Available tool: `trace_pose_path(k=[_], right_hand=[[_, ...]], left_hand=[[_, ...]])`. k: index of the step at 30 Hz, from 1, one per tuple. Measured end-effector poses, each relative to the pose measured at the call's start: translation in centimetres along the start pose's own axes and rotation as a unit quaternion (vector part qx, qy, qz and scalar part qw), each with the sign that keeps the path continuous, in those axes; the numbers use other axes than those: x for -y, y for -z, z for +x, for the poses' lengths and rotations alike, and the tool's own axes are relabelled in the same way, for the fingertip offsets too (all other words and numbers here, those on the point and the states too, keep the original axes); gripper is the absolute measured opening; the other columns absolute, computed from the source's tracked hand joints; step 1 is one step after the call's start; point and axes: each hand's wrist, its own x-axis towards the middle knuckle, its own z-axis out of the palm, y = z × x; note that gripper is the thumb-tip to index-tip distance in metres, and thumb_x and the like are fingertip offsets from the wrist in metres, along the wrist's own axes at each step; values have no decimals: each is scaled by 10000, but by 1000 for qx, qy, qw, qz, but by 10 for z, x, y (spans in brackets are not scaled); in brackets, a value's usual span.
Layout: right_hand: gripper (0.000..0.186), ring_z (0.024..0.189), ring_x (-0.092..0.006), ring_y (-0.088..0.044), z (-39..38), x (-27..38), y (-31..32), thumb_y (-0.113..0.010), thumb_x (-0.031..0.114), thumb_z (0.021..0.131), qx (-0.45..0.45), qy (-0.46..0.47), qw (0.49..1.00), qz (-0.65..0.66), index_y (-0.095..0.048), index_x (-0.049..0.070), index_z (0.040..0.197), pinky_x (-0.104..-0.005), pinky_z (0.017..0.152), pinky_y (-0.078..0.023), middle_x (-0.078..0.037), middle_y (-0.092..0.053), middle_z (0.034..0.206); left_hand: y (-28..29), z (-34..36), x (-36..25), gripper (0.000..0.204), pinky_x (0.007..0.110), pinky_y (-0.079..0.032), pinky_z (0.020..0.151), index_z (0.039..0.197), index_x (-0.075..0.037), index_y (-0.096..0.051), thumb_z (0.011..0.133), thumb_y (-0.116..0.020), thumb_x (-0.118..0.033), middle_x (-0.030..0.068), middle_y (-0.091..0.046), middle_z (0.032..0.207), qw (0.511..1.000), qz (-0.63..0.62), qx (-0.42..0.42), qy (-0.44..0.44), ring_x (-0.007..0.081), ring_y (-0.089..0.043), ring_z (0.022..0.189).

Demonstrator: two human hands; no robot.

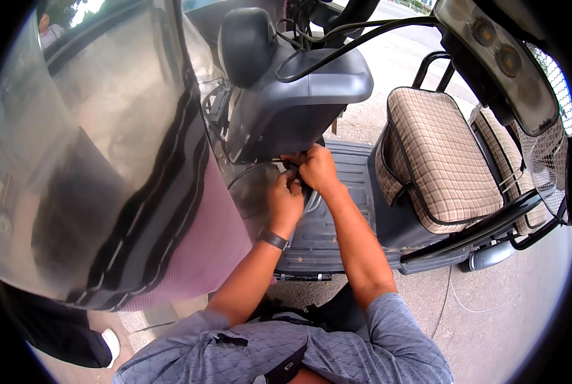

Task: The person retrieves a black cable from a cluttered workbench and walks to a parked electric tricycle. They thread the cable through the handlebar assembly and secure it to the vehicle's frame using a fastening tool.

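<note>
Both my hands are low beneath the grey front console of a small three-wheeled vehicle, just above its ribbed black floor. A thin black cable curves in from the left and runs to my fingers. My left hand, with a dark band on its wrist, pinches the cable from below. Close above it, my right hand is closed on the same cable, knuckles up. Fingers hide the exact spot where they grip. Beside my left hand a grey cable drops toward the floor.
To the right stands a plaid seat with a black rail. A clear, black-edged windshield cover fills the left; behind it is a person in pink, with a white shoe. A lamp unit hangs upper right.
</note>
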Motion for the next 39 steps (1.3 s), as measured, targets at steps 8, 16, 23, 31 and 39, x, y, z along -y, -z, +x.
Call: trace_pose_path(k=[8, 16, 23, 31, 39], right_hand=[[195, 870, -291, -740, -1, 31, -3, -565, 36, 939, 62, -36, 997, -40, -730, -13, 1030, -370, 782, -561, -163, -762, 932], [244, 921, -248, -740, -1, 26, -1, -555, -13, 912, 54, -55, 997, 19, -725, 1, 1086, -351, 833, -567, -143, -770, 973], [192, 836, -231, -711, 2, 13, -6, -583, 33, 923, 51, -40, 996, 63, -711, -19, 1057, -346, 790, -556, -143, -751, 927], [134, 735, -200, -670, 3, 16, -10, -606, 45, 929, 70, -34, 996, 36, -679, -38, 1005, -340, 690, -542, -125, -698, 817], [123, 605, -116, -634, 2, 35, -5, -593, 52, 971, 133, -176, 940, 261, -672, -42, 962, -273, 543, -517, -83, -692, 786]], left_hand=[[0, 17, 17, 242, 349, -522, 742, 1057, 11, -720, 955, -630, -189, 187, -738, 880, 995, 17, 46, 83, 244, -705, 798], [0, 21, 2, 211, 378, -503, 688, 916, -2, -721, 939, -632, -192, 191, -714, 816, 995, 8, 38, 91, 265, -695, 725], [-4, 13, 9, 187, 392, -502, 713, 913, 21, -703, 908, -628, -151, 203, -695, 834, 1000, 18, -19, 4, 341, -674, 762], [0, 9, 5, 199, 442, -504, 751, 929, 11, -719, 926, -603, -151, 215, -689, 910, 999, 32, -37, 8, 383, -665, 830], [9, 4, -1, 154, 415, -503, 815, 993, -8, -700, 941, -624, -130, 174, -652, 1001, 997, 12, -68, 25, 327, -644, 902]])
